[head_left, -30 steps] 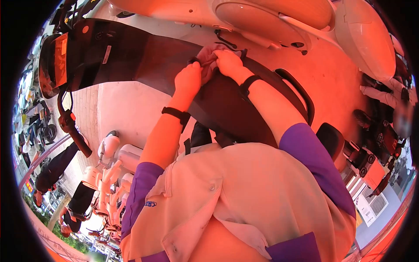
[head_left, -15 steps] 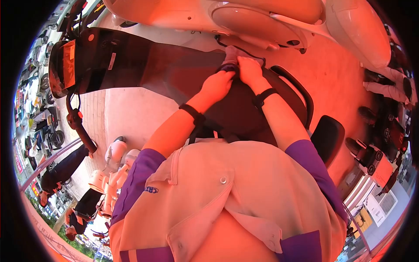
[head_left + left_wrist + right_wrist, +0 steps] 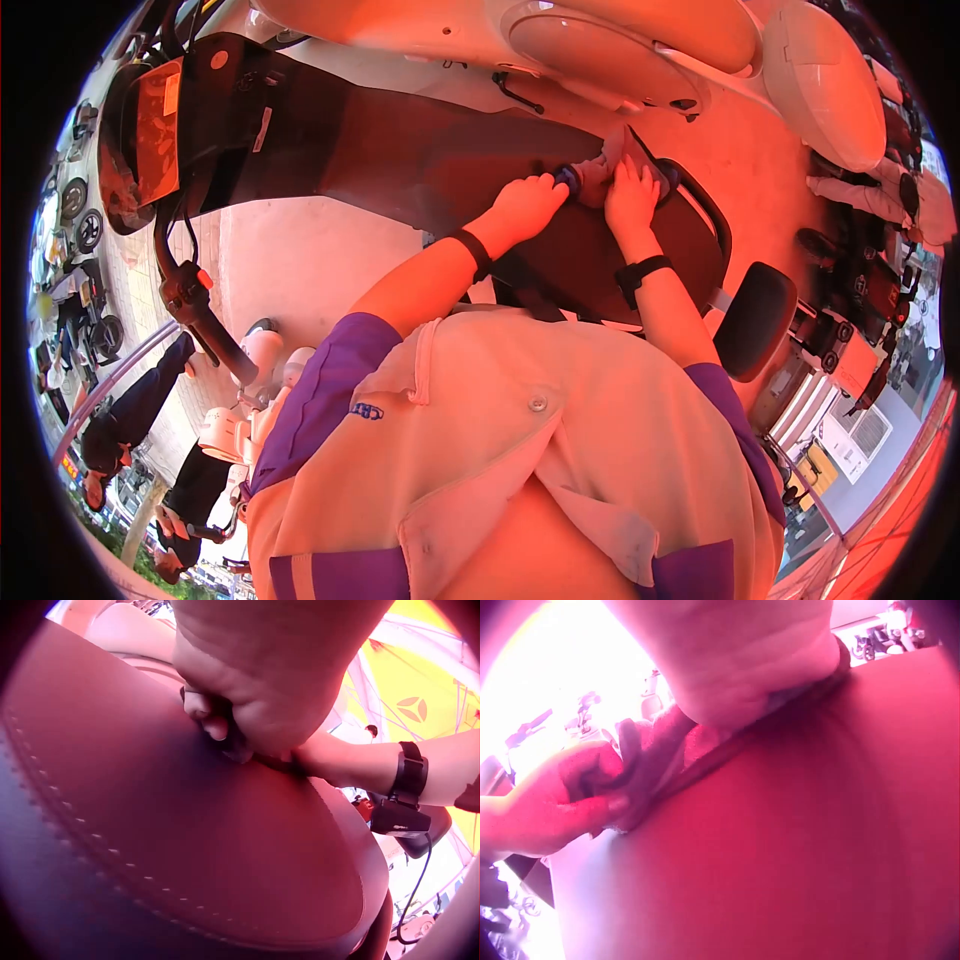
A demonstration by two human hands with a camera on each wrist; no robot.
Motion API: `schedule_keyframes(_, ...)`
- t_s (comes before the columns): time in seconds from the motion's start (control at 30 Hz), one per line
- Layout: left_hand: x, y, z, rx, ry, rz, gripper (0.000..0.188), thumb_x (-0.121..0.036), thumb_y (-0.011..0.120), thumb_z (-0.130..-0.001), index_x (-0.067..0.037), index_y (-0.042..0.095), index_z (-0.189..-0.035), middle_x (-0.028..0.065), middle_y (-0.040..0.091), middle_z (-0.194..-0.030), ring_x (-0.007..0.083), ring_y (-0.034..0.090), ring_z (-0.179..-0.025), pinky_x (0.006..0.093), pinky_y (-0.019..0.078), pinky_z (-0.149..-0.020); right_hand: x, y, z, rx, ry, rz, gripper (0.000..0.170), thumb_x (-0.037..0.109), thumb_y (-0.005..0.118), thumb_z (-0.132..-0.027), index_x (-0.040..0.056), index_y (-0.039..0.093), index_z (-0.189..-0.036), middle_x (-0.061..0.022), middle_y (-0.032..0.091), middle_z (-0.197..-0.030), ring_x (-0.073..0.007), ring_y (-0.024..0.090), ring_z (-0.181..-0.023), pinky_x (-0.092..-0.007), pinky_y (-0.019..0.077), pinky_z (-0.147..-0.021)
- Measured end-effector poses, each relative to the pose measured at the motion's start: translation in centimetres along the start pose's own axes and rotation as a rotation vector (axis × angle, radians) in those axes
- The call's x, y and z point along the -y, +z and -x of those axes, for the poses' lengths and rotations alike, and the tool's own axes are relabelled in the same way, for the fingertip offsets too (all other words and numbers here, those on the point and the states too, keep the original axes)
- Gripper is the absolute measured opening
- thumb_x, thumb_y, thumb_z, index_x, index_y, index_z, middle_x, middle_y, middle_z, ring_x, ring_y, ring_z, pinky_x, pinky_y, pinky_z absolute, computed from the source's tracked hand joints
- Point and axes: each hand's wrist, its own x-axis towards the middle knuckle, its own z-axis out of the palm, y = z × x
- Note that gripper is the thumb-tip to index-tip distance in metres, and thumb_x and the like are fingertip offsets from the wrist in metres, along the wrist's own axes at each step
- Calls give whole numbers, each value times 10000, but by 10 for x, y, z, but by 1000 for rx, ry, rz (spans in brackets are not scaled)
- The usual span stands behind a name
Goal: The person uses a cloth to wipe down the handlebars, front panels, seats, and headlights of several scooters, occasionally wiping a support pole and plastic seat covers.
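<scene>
A greyish-pink cloth (image 3: 592,184) lies bunched on the dark seat (image 3: 640,262) of a scooter, one corner sticking up past the fingers. My left hand (image 3: 530,208) grips its dark, gathered end, fingers curled. To the right of it, my right hand (image 3: 631,208) presses on the cloth, fingers spread and fairly straight. In the left wrist view my left hand (image 3: 259,682) is low over the stitched seat. The right wrist view has my right palm (image 3: 742,675) over the cloth (image 3: 651,769), with the left hand (image 3: 559,799) curled at its far end.
A handlebar grip (image 3: 215,335) juts out at the left. Pale scooters (image 3: 620,50) stand close along the far side. Behind the seat curves a black grab rail (image 3: 722,225), with a dark padded backrest (image 3: 757,320) nearby. People (image 3: 105,450) and parked vehicles line the left edge.
Both hands have moved right along the seat with the cloth, toward its rear. The right hand's fingers have spread out over the cloth, and a corner now stands up.
</scene>
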Motion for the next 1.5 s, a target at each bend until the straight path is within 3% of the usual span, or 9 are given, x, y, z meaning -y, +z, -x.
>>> schedule_keyframes(0.17, 82, -36, 71, -216, -85, 45, 187, -150, 625, -773, -84, 529, -919, 123, 565, -868, 339, 610, -801, 459, 512, -656, 142, -3, -34, 135, -194, -85, 417, 187, 373, -946, 101, 519, -1327, -74, 463, -1453, -322, 418, -1336, -505, 303, -1098)
schedule_keyframes(0.27, 108, -44, 108, -169, -256, 44, 212, -180, 631, -759, -72, 536, -915, 144, 593, -875, 365, 616, -802, 476, 513, -669, 199, -2, -34, 12, -357, -269, 397, 158, 478, -891, 90, 564, -1273, -96, 512, -1394, -320, 456, -1297, -422, 377, -1053)
schedule_keyframes(0.43, 134, -34, 152, -40, -287, 14, 231, -229, 620, -777, -61, 584, -933, 167, 630, -889, 354, 631, -800, 482, 516, -662, 226, -2, -6, -146, -636, -336, 447, 163, 619, -796, 153, 589, -1242, -48, 544, -1335, -278, 422, -1317, -419, 323, -1089)
schedule_keyframes(0.7, 28, -19, 92, 75, 188, 61, 148, -160, 627, -811, -73, 579, -920, 140, 603, -778, 360, 617, -741, 463, 504, -622, 99, 13, 67, -164, -416, -307, 390, 145, 506, -871, 153, 597, -1249, 0, 497, -1420, -229, 405, -1352, -417, 307, -1134)
schedule_keyframes(1.0, -226, 79, -31, 257, 668, 249, 170, -182, 585, -878, -74, 582, -1010, 153, 590, -898, 360, 611, -823, 455, 513, -707, -168, 8, 214, -280, 200, -52, 329, 188, 478, -908, 128, 610, -1203, -55, 489, -1422, -270, 427, -1324, -477, 328, -1097)
schedule_keyframes(1.07, -265, 100, -27, 315, 653, 211, 148, -176, 569, -880, -80, 585, -991, 151, 592, -894, 351, 612, -821, 454, 514, -698, -178, 5, 233, -286, 576, -596, 295, 249, 489, -934, 118, 598, -1174, -105, 506, -1364, -317, 470, -1262, -431, 390, -1034)
schedule_keyframes(1.13, -274, 114, -14, 284, 691, 135, 128, -166, 575, -858, -87, 590, -958, 137, 591, -884, 332, 608, -830, 443, 511, -702, -181, 0, 245, -219, 732, -776, 292, 282, 491, -942, 113, 586, -1160, -122, 513, -1332, -328, 484, -1241, -416, 408, -1007)
schedule_keyframes(1.27, -228, 122, 8, 231, 838, 12, 118, -154, 607, -786, -101, 596, -891, 101, 569, -867, 292, 589, -848, 410, 500, -726, -171, 29, 257, -364, 439, -355, 380, 124, 681, -763, 97, 550, -1118, -153, 498, -1135, -372, 492, -1077, -472, 452, -895)
schedule_keyframes(1.5, -143, 85, 55, 220, 712, -106, 162, -174, 637, -727, -117, 613, -876, 77, 526, -898, 273, 561, -895, 390, 479, -749, -105, 8, 267, -211, 156, -382, 407, 62, 718, -670, 61, 531, -1032, -128, 464, -1051, -339, 485, -1009, -418, 510, -766)
